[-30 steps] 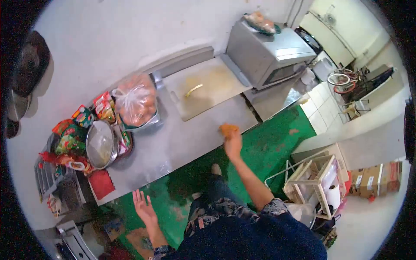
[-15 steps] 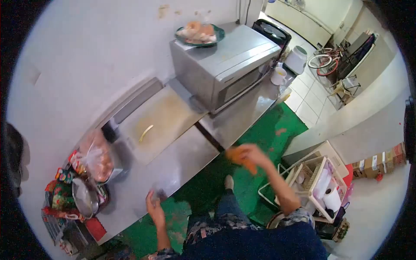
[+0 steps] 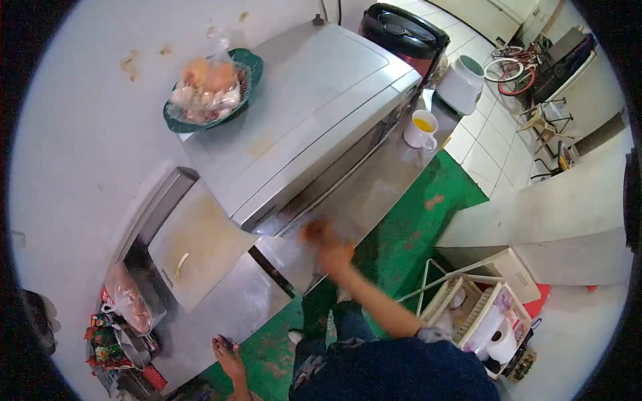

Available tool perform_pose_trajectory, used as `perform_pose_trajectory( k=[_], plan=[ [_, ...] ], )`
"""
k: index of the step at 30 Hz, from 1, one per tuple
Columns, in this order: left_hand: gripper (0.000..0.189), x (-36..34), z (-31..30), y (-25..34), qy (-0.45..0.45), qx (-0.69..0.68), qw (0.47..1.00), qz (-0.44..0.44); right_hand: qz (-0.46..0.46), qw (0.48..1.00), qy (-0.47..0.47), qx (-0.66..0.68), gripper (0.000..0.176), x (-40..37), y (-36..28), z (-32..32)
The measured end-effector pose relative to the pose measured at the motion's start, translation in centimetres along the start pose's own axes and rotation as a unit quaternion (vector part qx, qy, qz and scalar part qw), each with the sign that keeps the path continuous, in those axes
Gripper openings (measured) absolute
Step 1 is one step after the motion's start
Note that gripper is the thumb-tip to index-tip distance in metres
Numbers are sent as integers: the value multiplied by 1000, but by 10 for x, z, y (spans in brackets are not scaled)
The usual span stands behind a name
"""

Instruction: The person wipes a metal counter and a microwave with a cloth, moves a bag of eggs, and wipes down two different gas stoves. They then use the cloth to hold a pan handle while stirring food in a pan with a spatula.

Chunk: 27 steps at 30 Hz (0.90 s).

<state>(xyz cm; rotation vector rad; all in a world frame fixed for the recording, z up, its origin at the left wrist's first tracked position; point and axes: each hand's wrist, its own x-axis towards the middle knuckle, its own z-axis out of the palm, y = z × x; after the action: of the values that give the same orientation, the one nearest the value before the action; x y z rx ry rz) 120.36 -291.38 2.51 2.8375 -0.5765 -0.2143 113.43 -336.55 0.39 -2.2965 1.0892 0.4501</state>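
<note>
My right hand (image 3: 334, 259) is over the steel counter (image 3: 374, 190) in front of the silver microwave (image 3: 314, 113), its fingers round an orange-brown cloth (image 3: 315, 232) blurred by motion. Lower left, my left hand (image 3: 229, 357) is held with its fingers apart near the counter's front edge, nothing in it. A cutting board (image 3: 207, 234) with a thin pale strip (image 3: 181, 264) on it lies left of the microwave.
A white mug (image 3: 420, 130) with yellow contents stands right of the microwave. On top sits a green basket (image 3: 251, 70) holding a plastic bag. Bagged food (image 3: 130, 301) and a metal bowl (image 3: 132, 346) are far left. White baskets (image 3: 461, 301) stand lower right.
The view has moved closer to the microwave. My right hand has gone from over the green floor to the counter with the cloth. My left hand remains open near the counter's edge.
</note>
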Motion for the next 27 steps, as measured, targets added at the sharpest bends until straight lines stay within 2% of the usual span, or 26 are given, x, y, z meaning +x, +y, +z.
perform_pose_trajectory(
  k=[2, 3, 4, 5, 7, 8, 9, 10, 12, 13, 14, 15, 17, 18, 19, 20, 22, 23, 24, 26, 27],
  plan=[
    [66, 5, 7, -7, -2, -1, 1000, -6, -151, 982, -56, -94, 46, -85, -48, -46],
    [66, 4, 10, -15, 0, -17, 1000, -2, -255, 964, -67, 35, 40, -91, -29, 10],
    [66, 5, 12, -17, 2, -33, 999, 2, -353, 918, -75, 164, 35, -88, -10, 56],
    [66, 5, 9, -11, 1, -34, 999, 7, -350, 920, -71, 164, 35, -93, -7, 19],
    [64, 4, -2, -2, -11, -7, 1000, 12, -237, 929, -45, 280, 30, -88, 18, -67],
    [64, 5, 3, -10, -10, -5, 1000, 15, -200, 924, 107, 308, 27, -76, 37, -83],
    [63, 7, 13, -24, -2, 17, 999, 28, -244, 891, 269, 274, 27, -49, 66, -86],
    [62, 4, 19, -35, 6, 38, 999, 37, -133, 859, 266, 416, 27, -7, 100, -72],
    [62, 5, 16, -24, 13, -7, 999, 37, 24, 910, 364, 195, 35, -1, 107, -102],
    [62, 2, 10, -19, 21, -53, 998, 41, 4, 914, 356, 195, 35, -2, 92, -94],
    [63, 4, 25, -36, 27, -119, 992, 15, -69, 897, 294, 324, 33, -13, 71, -76],
    [64, 8, 40, -53, 36, -188, 982, -9, -138, 858, 222, 443, 31, -25, 50, -56],
    [63, 3, 6, -15, 24, -11, 999, 29, -53, 937, 135, 317, 26, -66, 2, 27],
    [60, 2, 5, -12, 30, -9, 999, 13, -202, 921, 103, 317, 29, -90, -11, 56],
    [58, 3, 8, -12, 38, -8, 999, -3, -324, 919, 82, 211, 25, -127, -32, 39],
    [57, 4, 7, -9, 39, -7, 999, -17, -344, 914, 67, 203, 25, -136, -39, 37],
    [57, 4, 0, -2, 34, -9, 999, -39, -330, 922, 19, 200, 24, -134, -43, 29],
    [57, 2, -5, 2, 29, -11, 998, -45, -371, 897, 102, 219, 22, -121, -41, 25],
    [57, -1, -3, 2, 53, -2, 998, -44, -327, 914, 54, 232, 20, -128, -68, -19],
    [56, 0, 1, -2, 83, 1, 996, -42, -305, 912, 200, 188, 25, -83, -68, 4],
    [55, -1, 0, -2, 87, -8, 995, -41, -323, 905, 226, 162, 26, -76, -84, 7]
  ],
)
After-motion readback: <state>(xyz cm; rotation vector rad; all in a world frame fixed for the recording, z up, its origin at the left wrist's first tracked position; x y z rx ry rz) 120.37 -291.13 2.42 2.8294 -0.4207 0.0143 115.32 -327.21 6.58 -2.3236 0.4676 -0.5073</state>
